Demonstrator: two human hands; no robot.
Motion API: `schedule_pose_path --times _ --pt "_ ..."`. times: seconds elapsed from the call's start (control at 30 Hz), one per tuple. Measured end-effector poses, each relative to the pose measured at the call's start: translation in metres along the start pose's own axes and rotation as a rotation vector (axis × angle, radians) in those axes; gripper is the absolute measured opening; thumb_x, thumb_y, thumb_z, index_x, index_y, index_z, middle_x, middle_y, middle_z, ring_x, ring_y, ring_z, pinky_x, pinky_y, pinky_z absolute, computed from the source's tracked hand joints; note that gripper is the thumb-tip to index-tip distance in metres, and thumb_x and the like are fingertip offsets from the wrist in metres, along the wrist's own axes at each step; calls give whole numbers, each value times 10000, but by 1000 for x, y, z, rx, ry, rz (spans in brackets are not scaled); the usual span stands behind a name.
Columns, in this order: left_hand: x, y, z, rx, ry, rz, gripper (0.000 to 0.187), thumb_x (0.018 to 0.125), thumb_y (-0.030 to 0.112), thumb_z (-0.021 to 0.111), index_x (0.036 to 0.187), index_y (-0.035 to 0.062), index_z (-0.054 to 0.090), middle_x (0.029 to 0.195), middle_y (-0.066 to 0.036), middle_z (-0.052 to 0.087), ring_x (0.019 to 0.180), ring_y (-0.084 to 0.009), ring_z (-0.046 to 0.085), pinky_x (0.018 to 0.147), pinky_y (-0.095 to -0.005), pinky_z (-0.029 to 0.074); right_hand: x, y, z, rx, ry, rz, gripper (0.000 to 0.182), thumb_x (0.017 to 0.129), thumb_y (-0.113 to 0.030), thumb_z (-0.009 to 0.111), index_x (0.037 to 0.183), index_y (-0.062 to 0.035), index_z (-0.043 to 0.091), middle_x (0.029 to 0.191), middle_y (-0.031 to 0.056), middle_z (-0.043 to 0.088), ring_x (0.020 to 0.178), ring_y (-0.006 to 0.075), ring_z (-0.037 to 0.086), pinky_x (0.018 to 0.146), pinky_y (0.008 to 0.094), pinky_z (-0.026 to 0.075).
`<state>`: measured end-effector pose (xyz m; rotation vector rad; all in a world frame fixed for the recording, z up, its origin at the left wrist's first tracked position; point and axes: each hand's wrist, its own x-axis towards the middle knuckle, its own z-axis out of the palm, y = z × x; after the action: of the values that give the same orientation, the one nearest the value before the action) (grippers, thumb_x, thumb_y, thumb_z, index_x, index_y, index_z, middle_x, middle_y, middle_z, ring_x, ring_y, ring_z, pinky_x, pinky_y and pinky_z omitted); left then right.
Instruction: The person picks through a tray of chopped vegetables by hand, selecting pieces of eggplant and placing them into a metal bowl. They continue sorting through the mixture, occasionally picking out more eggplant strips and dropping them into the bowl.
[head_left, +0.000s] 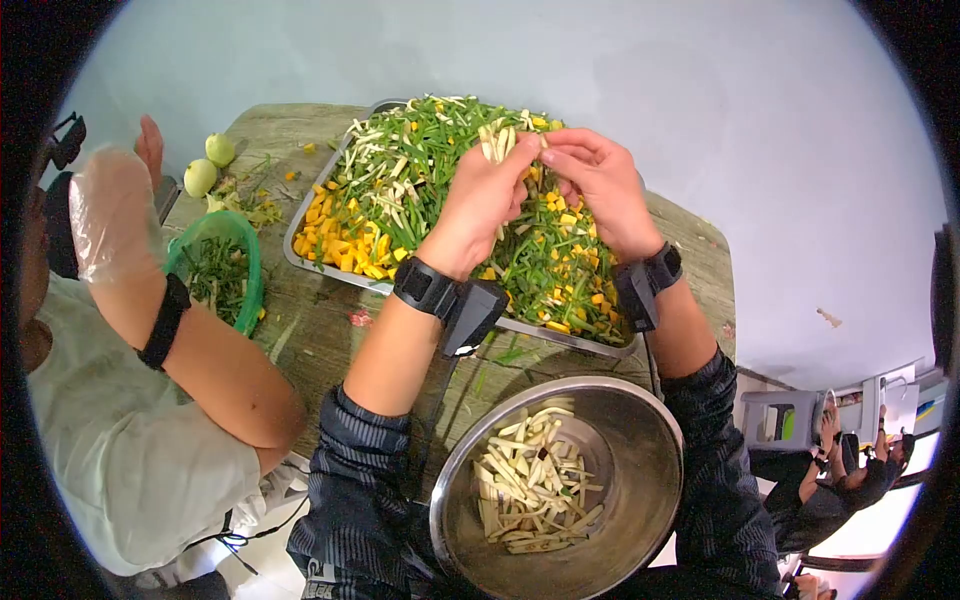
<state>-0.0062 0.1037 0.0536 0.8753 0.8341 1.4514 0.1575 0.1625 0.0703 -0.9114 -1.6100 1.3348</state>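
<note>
My left hand is closed around a small bunch of pale vegetable strips, held above the metal tray. Close beside it, my right hand has its thumb and fingers pinched together at the bunch; what lies between them is too small to make out. Heaped in the tray are chopped green stalks, yellow cubes and more pale strips. Below my forearms, a steel bowl contains a pile of similar pale strips.
On the left, a person's gloved hand is raised beside a green basket of cut greens. Two round pale-green vegetables and scraps lie on the wooden table. A wall stands behind; another person is at far right.
</note>
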Motion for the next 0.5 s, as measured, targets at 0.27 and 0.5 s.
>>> schedule_pose_path --times 0.27,0.5 --pt "1 7 -8 95 94 70 262 1039 326 607 1016 75 682 656 99 438 537 -17 380 445 -223 255 -3 -5 6 -401 26 -269 238 882 -112 752 1099 -32 696 899 31 717 681 58 632 608 231 506" --pt "2 7 -4 -38 132 64 331 1056 378 566 963 69 643 726 46 490 528 -53 384 465 -238 267 8 29 1 -994 142 -62 296 788 -337 776 850 -49 746 731 158 711 723 334 713 702 426 566"
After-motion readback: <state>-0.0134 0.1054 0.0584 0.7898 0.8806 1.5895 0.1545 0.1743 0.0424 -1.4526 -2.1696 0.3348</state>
